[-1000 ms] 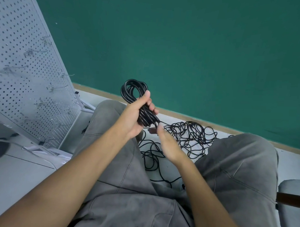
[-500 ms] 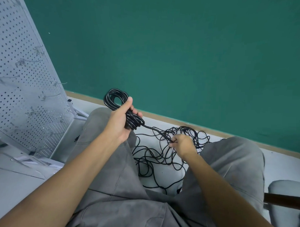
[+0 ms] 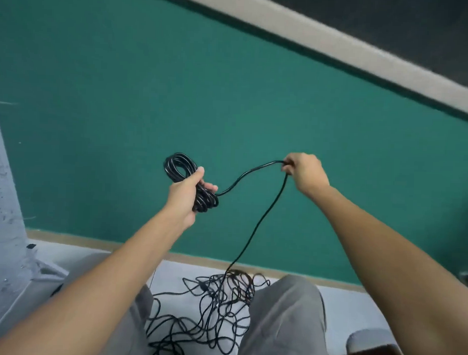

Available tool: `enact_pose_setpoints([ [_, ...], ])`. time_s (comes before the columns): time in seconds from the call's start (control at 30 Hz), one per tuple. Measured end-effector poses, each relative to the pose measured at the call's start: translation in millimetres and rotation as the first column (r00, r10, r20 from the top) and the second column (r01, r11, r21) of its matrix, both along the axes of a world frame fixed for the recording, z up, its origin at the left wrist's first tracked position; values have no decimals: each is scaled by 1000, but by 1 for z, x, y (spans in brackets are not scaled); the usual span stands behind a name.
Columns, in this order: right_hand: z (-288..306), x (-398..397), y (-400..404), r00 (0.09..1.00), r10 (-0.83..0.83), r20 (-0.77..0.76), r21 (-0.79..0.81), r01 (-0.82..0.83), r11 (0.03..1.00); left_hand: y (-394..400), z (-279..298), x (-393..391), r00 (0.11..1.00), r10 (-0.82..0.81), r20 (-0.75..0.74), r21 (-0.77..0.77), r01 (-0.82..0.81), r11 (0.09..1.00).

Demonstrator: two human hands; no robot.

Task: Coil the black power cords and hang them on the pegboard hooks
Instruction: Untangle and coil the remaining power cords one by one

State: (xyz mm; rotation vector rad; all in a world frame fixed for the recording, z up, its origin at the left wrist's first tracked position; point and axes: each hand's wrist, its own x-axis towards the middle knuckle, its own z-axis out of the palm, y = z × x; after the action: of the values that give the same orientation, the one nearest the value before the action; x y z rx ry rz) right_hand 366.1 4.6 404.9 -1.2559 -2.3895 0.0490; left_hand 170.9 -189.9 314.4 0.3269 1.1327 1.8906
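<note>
Currently the coiling step is in hand, not the hanging. A partly wound coil [image 3: 190,181] of black power cord is gripped in the left hand [image 3: 186,195], fingers and thumb curled round the bundle where the loops cross, held up in front of the green wall [image 3: 98,93]. The right hand [image 3: 303,170] is raised well apart to the right, its fingers pinched on the free run of cord [image 3: 250,171], which sags in a curve between the two hands. From the right hand the cord drops steeply to a loose tangle of cord [image 3: 218,304] lying on the pale floor [image 3: 350,306] between the grey-trousered knees [image 3: 283,322]. Much cord is judged still unwound, so the task looks early to mid. The pegboard [image 3: 2,185] is seen only as a blurred edge at far left; its hooks cannot be made out. Next, the drawn length would need to be brought across and laid as another loop into the left hand's grip, with the tangle fed out without knotting; a snag in the pile is the likely risk.
</note>
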Motion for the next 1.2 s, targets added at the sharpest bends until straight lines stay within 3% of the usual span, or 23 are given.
enact_pose_setpoints([
  [0.17, 123, 10, -13, 998, 8, -57, 243, 6, 970, 5, 86, 14, 998, -26, -56, 113, 33, 993],
  [0.33, 258, 18, -49, 999, 28, -30, 523, -8, 852, 2, 180, 31, 996, -84, 3, 307, 79, 949],
  [0.67, 454, 65, -162, 993, -109, -36, 787, 95, 610, -26, 343, 57, 983, -164, -82, 621, 180, 763],
  [0.9, 535, 99, -230, 986, -138, -90, 871, 145, 469, -59, 427, 87, 978, -172, -115, 751, 199, 630],
  [1.07, 558, 108, -265, 976, -107, -189, 910, 215, 354, -80, 459, 98, 974, -152, -165, 798, 223, 559],
  [1.2, 541, 108, -252, 978, -133, -161, 880, 203, 430, -82, 444, 95, 980, -119, -157, 764, 197, 614],
])
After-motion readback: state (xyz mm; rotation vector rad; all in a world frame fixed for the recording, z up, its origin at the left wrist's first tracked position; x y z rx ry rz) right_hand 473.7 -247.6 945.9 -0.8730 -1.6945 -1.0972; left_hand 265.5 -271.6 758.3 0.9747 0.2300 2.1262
